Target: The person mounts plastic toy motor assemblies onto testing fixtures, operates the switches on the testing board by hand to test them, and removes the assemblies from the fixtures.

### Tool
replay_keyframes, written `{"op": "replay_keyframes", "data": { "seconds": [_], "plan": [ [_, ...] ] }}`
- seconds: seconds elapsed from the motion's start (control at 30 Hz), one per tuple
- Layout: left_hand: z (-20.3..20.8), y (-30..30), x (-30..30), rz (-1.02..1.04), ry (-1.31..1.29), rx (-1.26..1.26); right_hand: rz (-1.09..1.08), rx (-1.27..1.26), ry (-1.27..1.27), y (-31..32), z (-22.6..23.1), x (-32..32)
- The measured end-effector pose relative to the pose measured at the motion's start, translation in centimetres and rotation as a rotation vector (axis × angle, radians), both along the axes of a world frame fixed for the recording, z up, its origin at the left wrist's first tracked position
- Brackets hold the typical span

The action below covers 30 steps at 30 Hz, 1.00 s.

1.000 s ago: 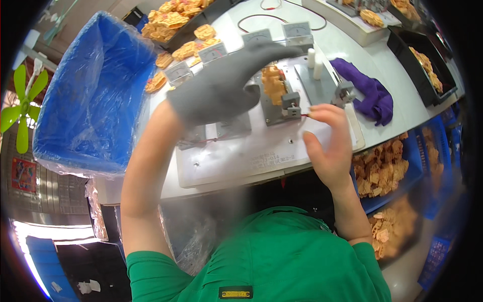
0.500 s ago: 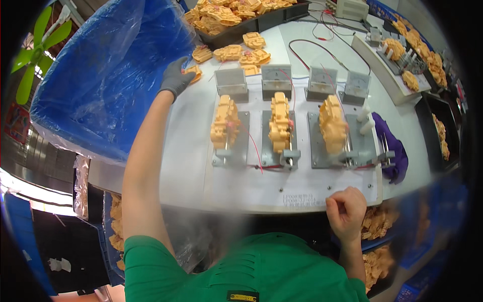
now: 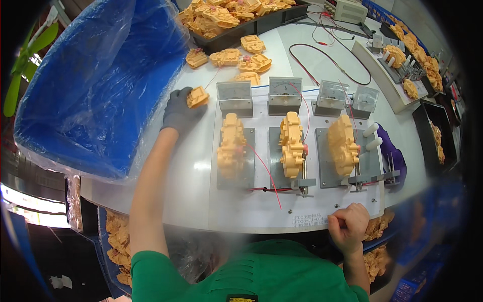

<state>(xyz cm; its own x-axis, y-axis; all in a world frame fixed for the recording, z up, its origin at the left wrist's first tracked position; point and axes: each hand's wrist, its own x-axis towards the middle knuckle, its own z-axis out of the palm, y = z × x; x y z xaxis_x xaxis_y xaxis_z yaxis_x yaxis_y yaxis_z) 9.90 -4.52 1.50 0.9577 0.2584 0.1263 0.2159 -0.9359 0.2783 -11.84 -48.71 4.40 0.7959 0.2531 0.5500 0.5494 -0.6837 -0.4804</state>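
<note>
My left hand (image 3: pixel 182 111), in a grey glove, is closed on a yellow plastic gearbox (image 3: pixel 197 96) over the white table, left of the meters. My bare right hand (image 3: pixel 349 225) is curled into a loose fist at the table's front edge, with nothing visible in it. Between the hands, three more yellow units stand upright on grey fixture plates: a left gearbox (image 3: pixel 232 146), a middle gearbox (image 3: pixel 292 145) and a right gearbox (image 3: pixel 343 145). Thin red wires run from them. Metal clamps (image 3: pixel 304 183) sit at the near ends of the middle and right ones.
Behind the fixtures stand several panel meters (image 3: pixel 285 95). Loose gearboxes (image 3: pixel 225 58) lie beyond, before a full black crate (image 3: pixel 261 24). A plastic-lined blue bin (image 3: pixel 100 90) is at the left, a purple cloth (image 3: pixel 392 156) at the right, and a power supply (image 3: pixel 347 11) at the back.
My left hand has come nearer with its gearbox, away from the loose ones. The view has shifted slightly, and the clamp beside the left gearbox no longer shows. My right hand stays curled.
</note>
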Motion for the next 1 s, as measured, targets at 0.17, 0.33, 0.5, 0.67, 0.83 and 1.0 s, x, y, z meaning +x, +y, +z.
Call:
{"op": "replay_keyframes", "data": {
  "seconds": [0.17, 0.33, 0.5, 0.67, 0.83, 1.0],
  "plan": [
    [-2.9, 5.4, -4.2, -0.051, -0.211, -0.463, 0.037, 0.006, -0.027, -0.1, -0.2, 0.2],
    [0.4, 5.0, -9.9, 0.337, -0.214, -1.363, 0.066, 0.099, -0.012, 0.1, 0.3, 0.3],
    [7.9, -2.1, -14.9, -0.261, -0.28, -1.77, 0.099, 0.476, 0.129, -2.2, -0.6, -0.9],
    [13.0, -8.0, -16.8, -0.58, -0.114, -2.136, -0.128, 0.769, -0.014, -4.7, -0.6, 0.4],
    [14.7, -13.1, -16.0, -0.695, -0.102, -1.907, -0.249, 0.863, 0.067, -6.3, -1.1, 2.5],
    [15.4, -17.2, -14.3, -0.607, -0.007, -2.0, -0.155, 0.811, 0.106, -5.8, 0.1, 2.7]
  ]
}}
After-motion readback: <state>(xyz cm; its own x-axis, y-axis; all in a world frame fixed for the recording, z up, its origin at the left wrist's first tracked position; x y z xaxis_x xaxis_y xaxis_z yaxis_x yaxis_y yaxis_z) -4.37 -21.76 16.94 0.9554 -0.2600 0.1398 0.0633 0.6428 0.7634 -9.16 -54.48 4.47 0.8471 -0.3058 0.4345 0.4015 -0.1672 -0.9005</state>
